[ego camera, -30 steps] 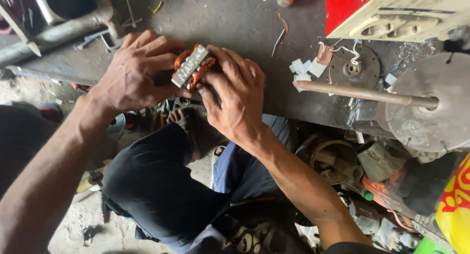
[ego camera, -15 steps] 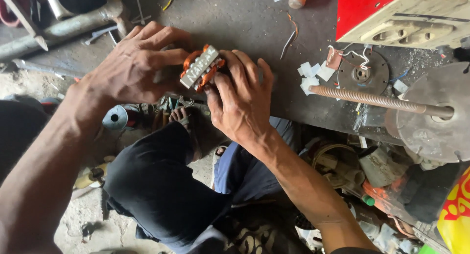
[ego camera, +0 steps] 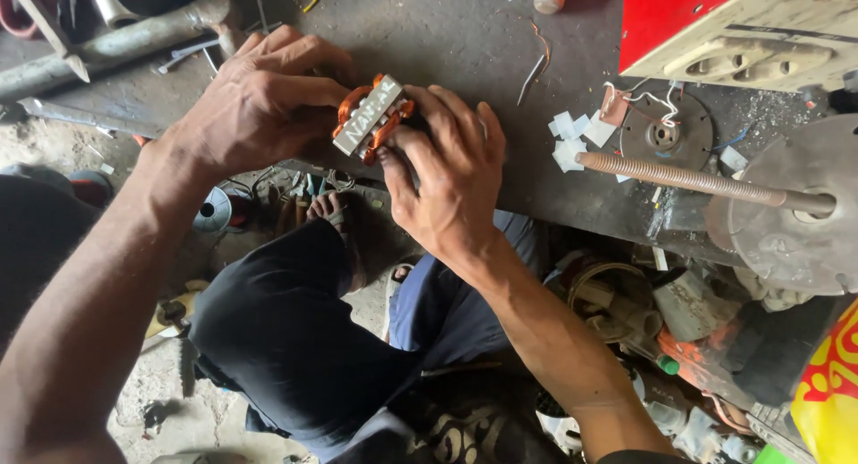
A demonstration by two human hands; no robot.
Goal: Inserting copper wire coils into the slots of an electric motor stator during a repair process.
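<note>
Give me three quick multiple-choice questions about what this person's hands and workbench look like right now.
1. Where is the threaded rod?
A. right of the hands
B. on the floor
C. inside the red box

2. What colour is the wire wound on the small metal block?
A. blue
B. copper-orange
C. green

3. How is the block held?
A. left hand alone
B. lying untouched
C. between both hands

Answers: 1 A, the rod lies on the workbench right of the hands. 2 B, orange loops show at the block's ends. 3 C, the left hand and right hand both grip it.
</note>
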